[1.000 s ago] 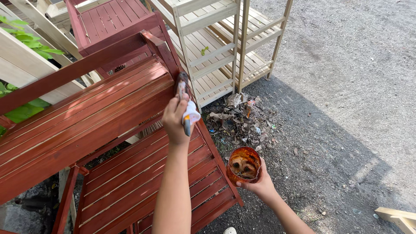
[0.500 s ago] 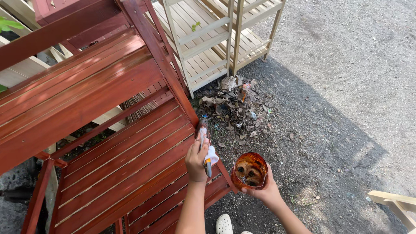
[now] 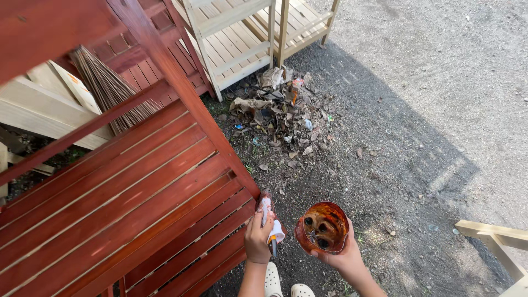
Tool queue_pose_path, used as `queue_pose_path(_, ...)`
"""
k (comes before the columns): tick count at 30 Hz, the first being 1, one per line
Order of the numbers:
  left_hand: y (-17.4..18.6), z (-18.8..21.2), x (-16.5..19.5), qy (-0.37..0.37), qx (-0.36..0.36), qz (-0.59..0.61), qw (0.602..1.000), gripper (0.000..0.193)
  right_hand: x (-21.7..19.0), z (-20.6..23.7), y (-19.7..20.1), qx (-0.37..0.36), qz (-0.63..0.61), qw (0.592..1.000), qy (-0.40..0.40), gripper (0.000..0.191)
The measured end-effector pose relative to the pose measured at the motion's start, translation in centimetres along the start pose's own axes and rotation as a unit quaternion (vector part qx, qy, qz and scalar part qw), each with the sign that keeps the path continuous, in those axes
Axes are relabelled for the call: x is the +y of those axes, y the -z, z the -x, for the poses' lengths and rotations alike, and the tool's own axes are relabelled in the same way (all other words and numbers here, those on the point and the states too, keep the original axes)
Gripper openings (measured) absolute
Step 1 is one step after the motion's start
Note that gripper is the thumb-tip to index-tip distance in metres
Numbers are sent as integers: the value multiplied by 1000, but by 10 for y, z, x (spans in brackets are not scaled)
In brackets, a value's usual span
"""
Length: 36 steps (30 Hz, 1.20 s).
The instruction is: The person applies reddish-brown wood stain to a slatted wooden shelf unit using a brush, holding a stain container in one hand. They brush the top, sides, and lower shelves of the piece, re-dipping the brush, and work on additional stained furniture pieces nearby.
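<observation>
The left hand (image 3: 258, 237) grips a paintbrush (image 3: 266, 212) upright, with the cup (image 3: 323, 226) held in the right hand (image 3: 344, 257) just to its right.

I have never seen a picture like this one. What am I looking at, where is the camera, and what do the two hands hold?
The camera sits on a person's head and looks down, so you see that person's own arms from above. The left hand holds a paintbrush with a white rag around its handle, close to the corner of a red-brown slatted wooden rack. The right hand holds a small cup with red-brown stain inside. Below are the person's white shoes on dark gravel ground. Further away lie a pile of dry leaves and litter, an unpainted pale wooden rack and a bundle broom.
</observation>
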State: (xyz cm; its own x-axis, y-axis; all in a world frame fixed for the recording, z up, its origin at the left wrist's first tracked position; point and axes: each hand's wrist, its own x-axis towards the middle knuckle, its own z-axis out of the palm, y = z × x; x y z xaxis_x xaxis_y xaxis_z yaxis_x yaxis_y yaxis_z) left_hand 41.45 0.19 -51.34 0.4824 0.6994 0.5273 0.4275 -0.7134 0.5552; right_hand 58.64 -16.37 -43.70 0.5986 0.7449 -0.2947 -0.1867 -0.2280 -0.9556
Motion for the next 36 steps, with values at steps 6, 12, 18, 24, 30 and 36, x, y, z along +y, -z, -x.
queue_pose_path(6, -58, 84, -49, -12, -55, 4, 998, 30, 92, -5, 6, 37, -4, 998, -47, 109)
queue_pose_path(12, -113, 152, -81, -7, -112, 28, 993, 26, 173, -4, 8, 49, -17, 998, -29, 111)
queue_pose_path(18, -162, 198, -98, 20, -207, 46, 977, 37, 234, -13, 9, 54, 26, 994, -91, 111)
queue_pose_path(24, -202, 230, -101, 23, -225, 27, 974, 43, 274, -14, 20, 51, 73, 991, -98, 117)
queue_pose_path(30, -225, 257, -100, 80, -325, 58, 940, 48, 302, 11, 30, 56, 93, 988, -106, 116)
queue_pose_path(36, -178, 273, -57, 134, -283, 103, 944, 59, 282, 39, 24, 59, 107, 988, -96, 111)
